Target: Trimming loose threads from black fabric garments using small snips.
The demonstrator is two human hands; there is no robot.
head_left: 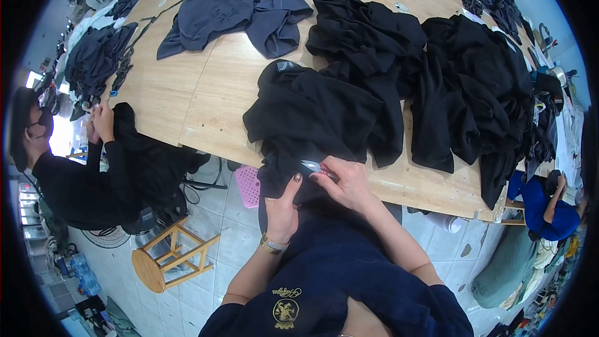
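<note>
A black garment (pixel 318 106) lies over the front edge of the wooden table and hangs down into my lap. My left hand (pixel 284 212) grips the near part of this cloth, thumb on top and the other fingers hidden under it. In my right hand (pixel 346 181) is a pair of small thread snips (pixel 310 166), fingers wrapped round the handles. The metal blades point left, just over the black fabric and a little above my left thumb. Whether the blades touch a thread is too small to tell.
More black garments (pixel 468 81) are heaped to the right, and a dark grey garment (pixel 237 12) lies at the far left of the wooden table (pixel 193 97). A masked co-worker (pixel 75 175) sits at left, another person (pixel 549 206) at far right. A wooden stool (pixel 150 268) stands on the floor.
</note>
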